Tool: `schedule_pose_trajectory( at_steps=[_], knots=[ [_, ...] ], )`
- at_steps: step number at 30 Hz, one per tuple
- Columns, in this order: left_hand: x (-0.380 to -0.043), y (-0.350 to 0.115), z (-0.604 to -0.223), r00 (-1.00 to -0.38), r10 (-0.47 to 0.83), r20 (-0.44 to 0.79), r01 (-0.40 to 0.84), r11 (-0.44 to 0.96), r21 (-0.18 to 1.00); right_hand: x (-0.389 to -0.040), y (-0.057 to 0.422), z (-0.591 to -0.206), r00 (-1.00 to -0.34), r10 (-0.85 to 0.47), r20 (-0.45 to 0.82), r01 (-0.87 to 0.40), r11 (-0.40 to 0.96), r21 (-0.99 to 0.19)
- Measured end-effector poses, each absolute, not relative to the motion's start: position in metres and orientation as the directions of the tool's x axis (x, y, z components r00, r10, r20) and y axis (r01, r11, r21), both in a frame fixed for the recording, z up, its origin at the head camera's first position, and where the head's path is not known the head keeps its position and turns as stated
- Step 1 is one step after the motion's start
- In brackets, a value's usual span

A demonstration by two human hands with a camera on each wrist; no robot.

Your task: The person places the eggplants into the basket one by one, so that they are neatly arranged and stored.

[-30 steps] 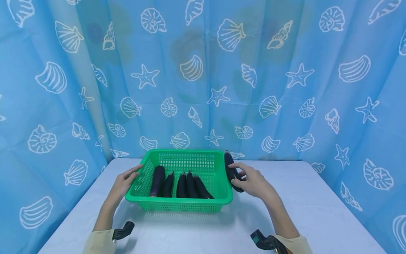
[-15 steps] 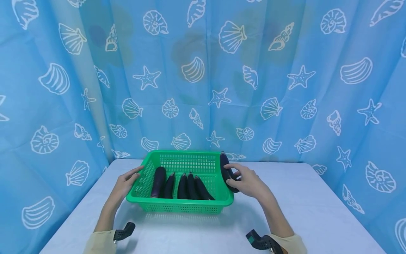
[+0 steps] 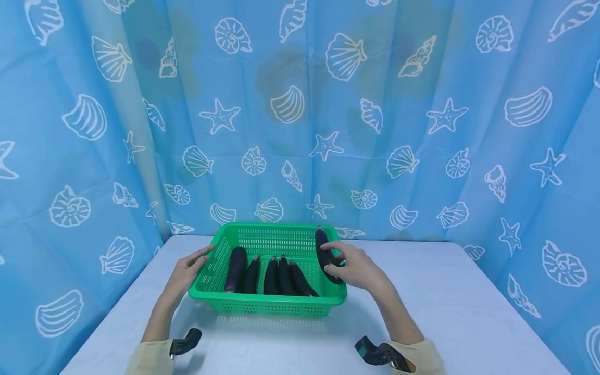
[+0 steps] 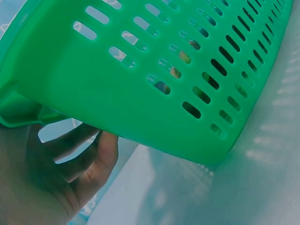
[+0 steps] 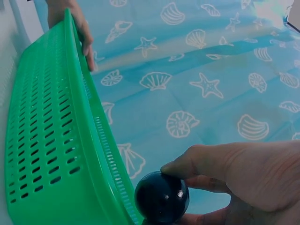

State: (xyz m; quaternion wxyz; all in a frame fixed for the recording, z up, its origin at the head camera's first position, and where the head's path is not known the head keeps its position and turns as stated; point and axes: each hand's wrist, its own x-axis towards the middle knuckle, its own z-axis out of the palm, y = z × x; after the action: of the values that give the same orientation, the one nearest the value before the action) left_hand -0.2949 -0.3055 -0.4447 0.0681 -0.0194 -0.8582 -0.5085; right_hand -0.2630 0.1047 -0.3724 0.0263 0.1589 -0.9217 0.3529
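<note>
My right hand [image 3: 355, 266] pinches a dark eggplant [image 3: 323, 252] between thumb and fingers, above the right end of the green basket [image 3: 267, 308]. The eggplant slants, stem end toward the back, overlapping the basket's right rim. In the right wrist view its round glossy end [image 5: 161, 197] shows beside that rim. Several more eggplants [image 3: 284, 276] lie side by side in the basket, one [image 3: 236, 265] thicker and more purple than the others. My left hand [image 3: 184, 273] touches the basket's left side, fingers stretched along the rim. From the left wrist view, the thumb [image 4: 107, 150] lies against the outer wall.
Under the basket is a table with a white cover [image 3: 262, 349]. A blue curtain [image 3: 300, 182] with white shell and starfish prints hangs behind it and along both sides. Black camera mounts [image 3: 380, 354] are strapped to both wrists.
My right hand has carried the eggplant leftward, from outside the basket's right rim to above its right end. The left hand stays at the left side. The head view has shifted slightly.
</note>
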Motion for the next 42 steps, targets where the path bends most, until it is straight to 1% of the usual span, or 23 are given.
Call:
schedule_pose_trajectory(
  at_steps=[15, 25, 33, 42],
  knots=[
    [-0.297, -0.305, -0.446, -0.990, -0.048, 0.131, 0.091, 0.493, 0.865, -0.267, 0.085, -0.378, -0.945, -0.296, 0.137, -0.313, 0.708, -0.633],
    [-0.295, -0.306, -0.445, -0.989, -0.028, 0.145, 0.112, 0.494, 0.862, -0.271, 0.075, -0.384, -0.941, -0.318, 0.114, -0.319, 0.724, -0.612],
    [-0.295, -0.306, -0.445, -0.989, -0.031, 0.144, 0.110, 0.488, 0.866, -0.272, 0.070, -0.385, -0.945, -0.318, 0.074, -0.295, 0.735, -0.611],
    [-0.295, -0.306, -0.445, -0.989, -0.030, 0.146, 0.113, 0.483, 0.868, -0.273, 0.064, -0.392, -0.931, -0.360, 0.064, -0.322, 0.722, -0.613]
  ],
)
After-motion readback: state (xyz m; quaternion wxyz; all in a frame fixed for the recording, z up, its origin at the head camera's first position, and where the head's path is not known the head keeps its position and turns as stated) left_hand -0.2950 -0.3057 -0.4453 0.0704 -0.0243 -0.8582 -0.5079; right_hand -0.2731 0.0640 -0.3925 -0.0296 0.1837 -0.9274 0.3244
